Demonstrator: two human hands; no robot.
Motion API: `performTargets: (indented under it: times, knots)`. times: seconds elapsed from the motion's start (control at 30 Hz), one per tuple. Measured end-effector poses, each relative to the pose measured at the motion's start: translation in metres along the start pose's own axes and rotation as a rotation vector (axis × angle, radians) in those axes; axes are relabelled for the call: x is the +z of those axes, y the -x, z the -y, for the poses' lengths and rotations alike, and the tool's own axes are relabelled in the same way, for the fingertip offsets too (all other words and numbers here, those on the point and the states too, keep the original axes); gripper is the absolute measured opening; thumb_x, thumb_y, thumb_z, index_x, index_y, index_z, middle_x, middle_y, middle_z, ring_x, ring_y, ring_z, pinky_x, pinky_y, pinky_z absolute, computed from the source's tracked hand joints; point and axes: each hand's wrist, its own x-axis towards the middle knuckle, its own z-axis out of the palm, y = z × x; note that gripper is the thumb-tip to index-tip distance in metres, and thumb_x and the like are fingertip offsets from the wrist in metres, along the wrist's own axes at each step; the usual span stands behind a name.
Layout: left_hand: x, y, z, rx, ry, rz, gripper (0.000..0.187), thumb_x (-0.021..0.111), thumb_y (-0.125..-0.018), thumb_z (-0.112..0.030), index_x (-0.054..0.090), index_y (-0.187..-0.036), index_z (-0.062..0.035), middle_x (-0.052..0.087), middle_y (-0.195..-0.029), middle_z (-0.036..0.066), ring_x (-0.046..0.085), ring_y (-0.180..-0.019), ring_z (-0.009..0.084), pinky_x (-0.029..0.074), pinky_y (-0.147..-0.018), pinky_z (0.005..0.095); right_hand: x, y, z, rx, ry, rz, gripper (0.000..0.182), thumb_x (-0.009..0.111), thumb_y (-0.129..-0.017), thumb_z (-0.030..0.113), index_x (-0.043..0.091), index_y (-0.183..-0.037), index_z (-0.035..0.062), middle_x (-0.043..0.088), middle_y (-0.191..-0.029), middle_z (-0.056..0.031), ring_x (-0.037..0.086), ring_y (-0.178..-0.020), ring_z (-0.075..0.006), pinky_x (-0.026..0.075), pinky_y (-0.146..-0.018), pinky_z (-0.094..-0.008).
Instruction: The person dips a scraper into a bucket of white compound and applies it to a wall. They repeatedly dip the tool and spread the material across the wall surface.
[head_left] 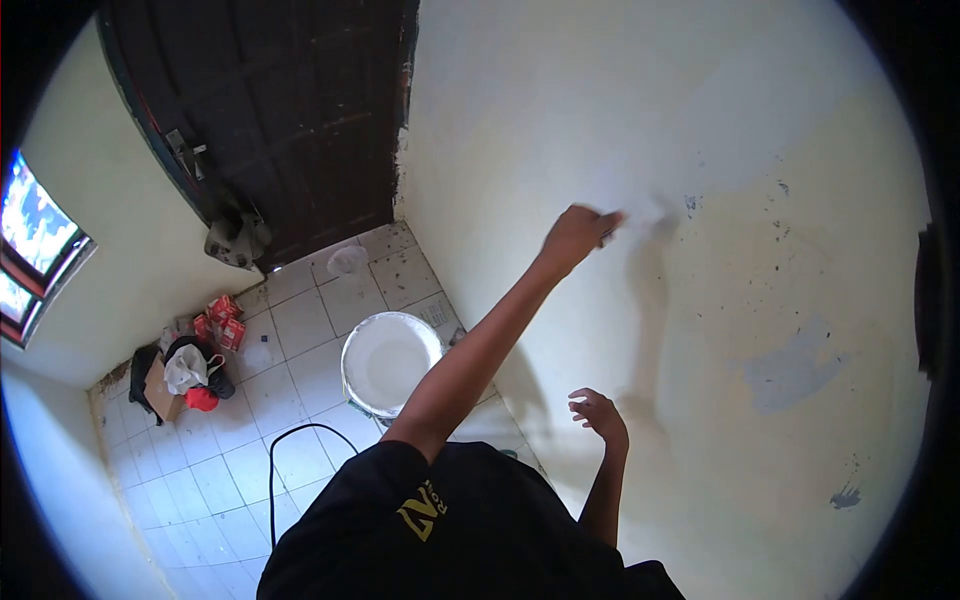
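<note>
My left hand (575, 238) is raised towards the pale wall (560, 120). Its fingers are closed round a small, thin thing, blurred at the fingertips, that I cannot make out. Beside it, a smooth whitish patch and a soft shadow show on the wall. Lower down, my right hand (600, 415) is held near the wall with its fingers apart and slightly curled, holding nothing. Below my left forearm, a round white bucket (390, 365) with pale contents stands on the tiled floor (300, 325); my forearm overlaps its right edge.
A dark door (270, 110) is at the upper left, with a grey bag-like thing (236, 240) near its bottom corner. Bags and red packets (225, 322) lie by the left wall. A black cable (272, 480) curves over the floor. Grey patches (790, 370) mark the right wall.
</note>
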Motion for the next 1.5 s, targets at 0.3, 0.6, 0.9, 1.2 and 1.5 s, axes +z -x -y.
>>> performTargets:
  times: [0.3, 0.6, 0.9, 1.2, 1.5]
  knots:
    - [0.037, 0.006, -0.134, 0.317, 0.314, 0.145, 0.046, 0.057, -0.093, -0.04, 0.052, -0.063, -0.0064, 0.04, -0.052, -0.003, 0.034, -0.043, 0.0076, 0.027, -0.042, 0.0246, 0.006, 0.003, -0.01, -0.037, -0.032, -0.056, 0.038, 0.063, -0.086, 0.03, 0.061, -0.117, 0.0093, 0.068, -0.098, -0.009, 0.068, -0.083, -0.0193, 0.053, -0.07, -0.0324]
    - [0.056, 0.018, 0.123, -0.096, 0.224, 0.139, 0.047, 0.056, -0.094, -0.044, 0.053, -0.065, -0.007, 0.044, -0.053, -0.002, 0.039, -0.043, 0.0073, 0.033, -0.04, 0.0242, 0.042, 0.016, -0.051, 0.053, -0.176, -0.047, 0.033, 0.065, -0.085, 0.032, 0.064, -0.112, 0.012, 0.068, -0.095, -0.0076, 0.068, -0.079, -0.019, 0.054, -0.065, -0.0321]
    - [-0.012, 0.044, 0.147, -0.354, -0.246, 0.31, 0.042, 0.054, -0.094, -0.039, 0.062, -0.076, -0.0015, 0.048, -0.055, 0.001, 0.044, -0.043, 0.0111, 0.036, -0.039, 0.0272, 0.073, 0.021, -0.057, 0.133, -0.268, -0.131, 0.032, 0.066, -0.085, 0.028, 0.062, -0.112, 0.0106, 0.068, -0.093, -0.01, 0.069, -0.073, -0.0194, 0.056, -0.058, -0.033]
    - [0.005, 0.002, -0.091, -0.118, -0.081, 0.369, 0.04, 0.066, -0.089, -0.034, 0.061, -0.075, 0.0041, 0.05, -0.057, 0.003, 0.038, -0.044, 0.01, 0.026, -0.04, 0.0259, 0.082, 0.039, -0.068, 0.197, -0.365, -0.107, 0.038, 0.067, -0.084, 0.03, 0.06, -0.114, 0.0081, 0.068, -0.094, -0.014, 0.069, -0.067, -0.0224, 0.056, -0.053, -0.0338]
    - [0.013, 0.007, -0.171, 0.281, 0.243, 0.389, 0.031, 0.06, -0.094, -0.028, 0.061, -0.086, 0.0021, 0.04, -0.055, -0.004, 0.027, -0.041, 0.0032, 0.017, -0.039, 0.0214, 0.076, 0.022, -0.052, 0.197, -0.3, -0.139, 0.036, 0.064, -0.082, 0.029, 0.063, -0.112, 0.0083, 0.069, -0.088, -0.012, 0.07, -0.068, -0.0216, 0.056, -0.054, -0.0331]
